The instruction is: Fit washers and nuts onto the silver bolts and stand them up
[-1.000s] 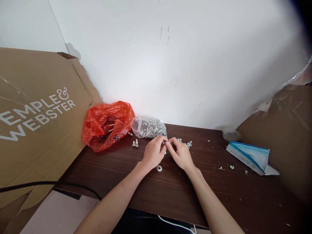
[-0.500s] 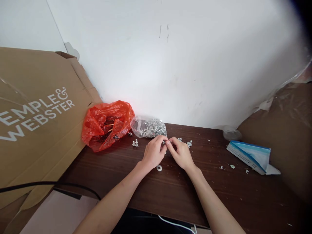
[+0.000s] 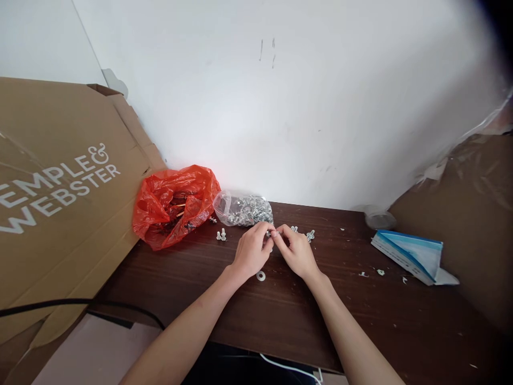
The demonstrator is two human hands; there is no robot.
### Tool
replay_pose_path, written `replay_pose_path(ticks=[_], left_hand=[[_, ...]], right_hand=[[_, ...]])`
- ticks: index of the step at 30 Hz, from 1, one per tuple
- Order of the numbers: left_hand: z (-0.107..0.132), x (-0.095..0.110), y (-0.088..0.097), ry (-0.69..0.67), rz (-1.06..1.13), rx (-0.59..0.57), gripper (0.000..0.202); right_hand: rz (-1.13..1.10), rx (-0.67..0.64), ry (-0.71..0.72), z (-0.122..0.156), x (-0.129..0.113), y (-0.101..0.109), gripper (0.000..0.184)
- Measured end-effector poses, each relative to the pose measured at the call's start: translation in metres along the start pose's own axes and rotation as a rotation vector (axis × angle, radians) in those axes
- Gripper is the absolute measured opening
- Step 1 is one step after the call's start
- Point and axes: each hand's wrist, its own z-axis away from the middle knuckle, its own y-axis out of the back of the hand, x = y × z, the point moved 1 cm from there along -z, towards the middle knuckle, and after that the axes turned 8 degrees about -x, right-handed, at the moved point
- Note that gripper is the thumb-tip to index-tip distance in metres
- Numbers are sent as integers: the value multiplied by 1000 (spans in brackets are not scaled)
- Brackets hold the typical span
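Note:
My left hand point(image 3: 254, 247) and my right hand point(image 3: 297, 248) meet fingertip to fingertip over the dark wooden table point(image 3: 280, 321). Between the pinched fingers is a small metal bolt point(image 3: 268, 233), mostly covered by the fingertips. A flat washer point(image 3: 261, 276) lies on the table just below my left hand. Behind the hands rests a clear plastic bag point(image 3: 248, 210) full of metal hardware. Two bolts point(image 3: 221, 235) stand upright to the left. Beyond my right hand lie more bolts point(image 3: 310, 235).
At the left, a red plastic bag point(image 3: 176, 203) sits against a large cardboard box point(image 3: 68, 214). On the right are a blue and white packet point(image 3: 409, 256), a clear round container point(image 3: 380, 219) and paper scraps point(image 3: 380, 272). A white wall point(image 3: 312, 107) rises behind.
Both hands stay together, pinching the bolt, with only slight finger movement. The whole view has shifted a little.

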Motion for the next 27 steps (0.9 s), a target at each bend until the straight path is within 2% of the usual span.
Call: replay_pose_path(ticks=[27], left_hand=[[0,2,0,6,-31,-17,6]], right_hand=[[59,11,0,0,3,0,46]])
